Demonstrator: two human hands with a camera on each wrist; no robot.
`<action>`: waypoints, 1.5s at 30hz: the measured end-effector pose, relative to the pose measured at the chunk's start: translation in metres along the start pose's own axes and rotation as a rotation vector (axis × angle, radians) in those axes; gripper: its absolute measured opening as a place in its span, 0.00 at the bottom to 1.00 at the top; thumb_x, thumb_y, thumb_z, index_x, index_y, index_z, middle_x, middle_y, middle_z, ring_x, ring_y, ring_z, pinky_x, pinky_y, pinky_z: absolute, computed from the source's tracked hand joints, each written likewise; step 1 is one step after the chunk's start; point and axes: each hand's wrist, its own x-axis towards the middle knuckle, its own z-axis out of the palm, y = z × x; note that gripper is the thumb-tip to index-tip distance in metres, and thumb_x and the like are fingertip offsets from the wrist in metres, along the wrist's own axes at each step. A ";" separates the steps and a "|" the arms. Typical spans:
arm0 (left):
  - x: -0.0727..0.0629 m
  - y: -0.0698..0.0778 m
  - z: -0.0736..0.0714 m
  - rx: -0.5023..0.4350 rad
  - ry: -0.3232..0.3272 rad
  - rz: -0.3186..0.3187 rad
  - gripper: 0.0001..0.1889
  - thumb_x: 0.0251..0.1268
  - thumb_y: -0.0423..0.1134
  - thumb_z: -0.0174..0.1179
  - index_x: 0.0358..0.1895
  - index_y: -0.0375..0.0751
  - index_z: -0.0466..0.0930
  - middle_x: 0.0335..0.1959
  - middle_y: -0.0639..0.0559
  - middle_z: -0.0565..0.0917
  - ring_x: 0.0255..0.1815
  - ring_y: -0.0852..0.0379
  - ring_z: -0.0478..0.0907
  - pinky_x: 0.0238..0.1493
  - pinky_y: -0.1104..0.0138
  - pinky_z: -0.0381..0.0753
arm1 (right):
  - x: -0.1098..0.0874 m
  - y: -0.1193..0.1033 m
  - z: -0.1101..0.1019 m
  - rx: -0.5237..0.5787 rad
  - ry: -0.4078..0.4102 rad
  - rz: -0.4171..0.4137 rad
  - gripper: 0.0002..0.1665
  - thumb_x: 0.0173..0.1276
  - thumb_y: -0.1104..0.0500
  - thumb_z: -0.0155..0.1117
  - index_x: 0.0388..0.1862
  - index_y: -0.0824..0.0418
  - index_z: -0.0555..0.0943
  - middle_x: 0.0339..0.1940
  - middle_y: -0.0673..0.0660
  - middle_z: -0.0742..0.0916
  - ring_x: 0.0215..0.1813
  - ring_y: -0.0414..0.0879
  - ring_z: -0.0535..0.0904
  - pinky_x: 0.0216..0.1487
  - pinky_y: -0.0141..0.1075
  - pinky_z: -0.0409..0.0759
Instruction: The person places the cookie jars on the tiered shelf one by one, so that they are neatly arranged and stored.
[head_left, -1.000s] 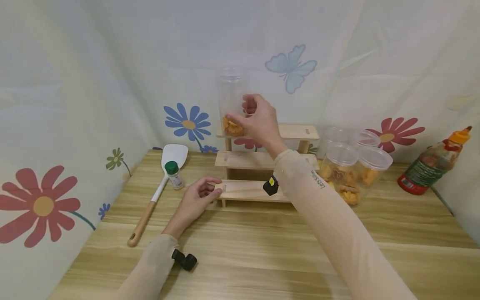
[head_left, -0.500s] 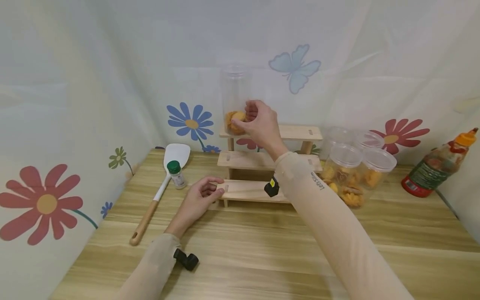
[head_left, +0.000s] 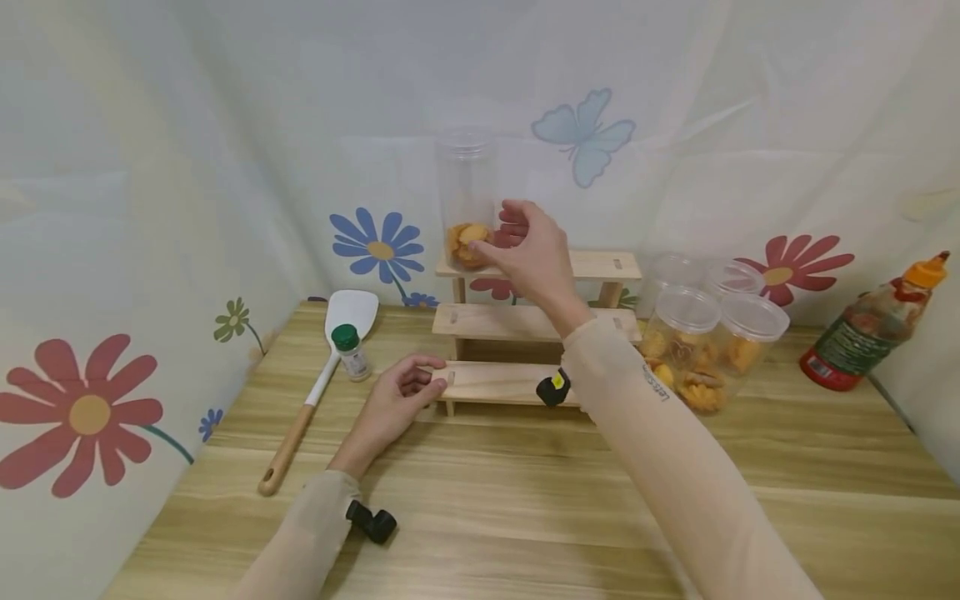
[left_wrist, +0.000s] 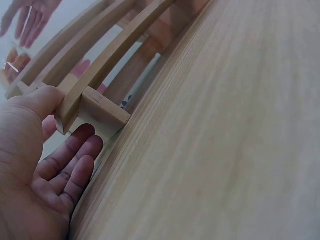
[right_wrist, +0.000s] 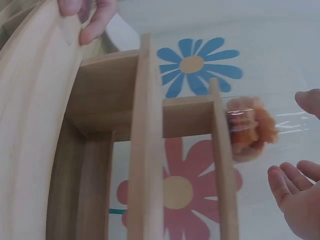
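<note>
Cookie jar (head_left: 467,196) | right fingers (head_left: 515,218) parted near its base, gripping nothing, touch unclear | left fingers (head_left: 429,362) pinching wooden rack (head_left: 495,379)

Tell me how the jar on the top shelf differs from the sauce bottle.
The jar is clear, with cookies at its bottom; the sauce bottle wears a dark green label. The jar has a flat, clear lid, while the bottle tapers to an orange cap. The jar stands on the top shelf near the right hand; the bottle stands on the table. Both are closed.
</note>
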 end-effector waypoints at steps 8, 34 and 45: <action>0.000 -0.002 0.000 0.002 0.004 -0.003 0.16 0.83 0.45 0.69 0.66 0.46 0.85 0.48 0.41 0.90 0.48 0.49 0.85 0.50 0.68 0.82 | -0.026 -0.014 -0.043 -0.015 0.085 -0.143 0.50 0.68 0.49 0.87 0.83 0.60 0.73 0.77 0.57 0.83 0.75 0.50 0.80 0.77 0.42 0.76; 0.001 -0.002 0.001 0.010 0.004 -0.006 0.17 0.82 0.46 0.70 0.66 0.46 0.86 0.49 0.41 0.90 0.49 0.49 0.85 0.50 0.69 0.82 | -0.141 0.064 -0.221 -0.207 0.496 0.048 0.45 0.70 0.57 0.85 0.83 0.49 0.76 0.76 0.50 0.83 0.73 0.40 0.79 0.75 0.27 0.73; -0.001 0.000 0.002 0.015 0.011 -0.009 0.17 0.82 0.45 0.70 0.65 0.45 0.86 0.49 0.41 0.90 0.49 0.48 0.84 0.49 0.69 0.82 | -0.163 0.121 -0.234 -0.162 0.451 0.197 0.48 0.72 0.56 0.83 0.86 0.54 0.71 0.76 0.52 0.82 0.72 0.36 0.79 0.68 0.18 0.73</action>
